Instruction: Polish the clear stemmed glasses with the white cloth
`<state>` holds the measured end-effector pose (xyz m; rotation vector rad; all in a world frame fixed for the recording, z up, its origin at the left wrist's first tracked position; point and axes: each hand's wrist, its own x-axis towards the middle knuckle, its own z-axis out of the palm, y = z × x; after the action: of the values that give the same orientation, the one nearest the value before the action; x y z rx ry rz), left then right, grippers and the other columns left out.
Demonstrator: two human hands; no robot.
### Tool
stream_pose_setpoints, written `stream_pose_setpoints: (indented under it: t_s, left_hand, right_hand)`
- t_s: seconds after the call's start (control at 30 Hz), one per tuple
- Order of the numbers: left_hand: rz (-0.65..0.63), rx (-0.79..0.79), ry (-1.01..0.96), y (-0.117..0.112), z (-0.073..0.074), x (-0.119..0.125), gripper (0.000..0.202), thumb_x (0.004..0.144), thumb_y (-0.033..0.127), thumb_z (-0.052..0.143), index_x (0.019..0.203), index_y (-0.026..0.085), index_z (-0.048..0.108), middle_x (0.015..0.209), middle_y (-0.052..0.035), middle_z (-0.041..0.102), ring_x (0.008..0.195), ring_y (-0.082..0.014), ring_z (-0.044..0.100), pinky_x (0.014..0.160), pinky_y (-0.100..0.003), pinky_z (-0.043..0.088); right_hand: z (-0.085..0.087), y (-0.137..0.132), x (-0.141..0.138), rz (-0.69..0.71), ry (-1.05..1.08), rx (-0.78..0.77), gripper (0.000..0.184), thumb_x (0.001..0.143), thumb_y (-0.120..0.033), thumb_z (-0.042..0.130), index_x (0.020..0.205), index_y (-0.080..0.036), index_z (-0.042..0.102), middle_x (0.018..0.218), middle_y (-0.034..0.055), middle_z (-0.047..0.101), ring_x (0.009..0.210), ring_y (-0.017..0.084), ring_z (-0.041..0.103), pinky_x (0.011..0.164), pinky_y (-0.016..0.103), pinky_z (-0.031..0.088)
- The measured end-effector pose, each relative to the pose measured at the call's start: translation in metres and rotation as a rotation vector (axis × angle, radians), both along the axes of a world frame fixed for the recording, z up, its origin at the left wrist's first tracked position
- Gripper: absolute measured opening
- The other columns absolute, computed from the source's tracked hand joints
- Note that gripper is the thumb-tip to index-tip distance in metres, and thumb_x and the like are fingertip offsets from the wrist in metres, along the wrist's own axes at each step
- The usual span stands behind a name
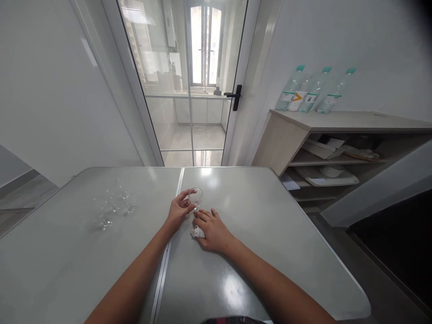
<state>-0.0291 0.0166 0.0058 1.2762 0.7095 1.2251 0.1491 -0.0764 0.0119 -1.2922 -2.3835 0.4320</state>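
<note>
My left hand (179, 208) has its thumb and fingers closed around a small clear glass (195, 196), which stands upright near the table's middle seam. Just beside it, my right hand (213, 230) lies low over the table with a crumpled white cloth (197, 232) tucked under its palm and thumb. The right fingertips reach toward the foot of the glass; whether they touch it I cannot tell. On the left half of the table several clear glass pieces (114, 209) form a group, too transparent to make out their exact shapes.
The grey-white table (270, 261) has a metal seam (164, 265) across it. Beyond its far edge is a glazed door (192, 112) with a black handle (237, 97). To the right, a wooden shelf unit (290, 135) carries several plastic bottles (308, 96) on top and papers and trays inside.
</note>
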Motion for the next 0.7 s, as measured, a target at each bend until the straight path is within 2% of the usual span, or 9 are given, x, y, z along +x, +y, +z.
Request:
stream_pose_setpoints:
  t_s: [0.2, 0.33, 0.7]
  left_hand:
    - [-0.017, 0.001, 0.017, -0.0007, 0.0005, 0.0001, 0.064, 0.071, 0.032, 0.087, 0.129, 0.02, 0.065, 0.141, -0.0157, 0.059, 0.062, -0.0047, 0.05, 0.053, -0.02, 0.043]
    - [-0.024, 0.002, 0.032, -0.0003, 0.0003, 0.0004, 0.066, 0.072, 0.032, 0.086, 0.133, 0.02, 0.062, 0.135, -0.0136, 0.062, 0.06, -0.0032, 0.047, 0.053, -0.019, 0.04]
    - [0.025, 0.044, 0.07, -0.0019, 0.0043, 0.0007, 0.058, 0.076, 0.036, 0.082, 0.129, 0.024, 0.062, 0.141, -0.0137, 0.056, 0.061, -0.0045, 0.046, 0.05, -0.02, 0.038]
  right_hand:
    - [0.0024, 0.0002, -0.0011, -0.046, 0.011, -0.008, 0.039, 0.081, -0.026, 0.065, 0.12, -0.026, 0.059, 0.151, 0.0123, 0.053, 0.142, 0.032, 0.041, 0.115, 0.062, 0.016]
    - [0.0015, 0.0013, -0.0013, -0.098, -0.001, -0.005, 0.038, 0.082, -0.026, 0.065, 0.119, -0.024, 0.059, 0.15, 0.0132, 0.054, 0.14, 0.031, 0.044, 0.115, 0.06, 0.017]
    - [0.0012, 0.0036, 0.0031, -0.335, -0.107, -0.001, 0.039, 0.085, -0.024, 0.057, 0.123, -0.022, 0.06, 0.152, 0.0134, 0.052, 0.141, 0.029, 0.042, 0.114, 0.057, 0.02]
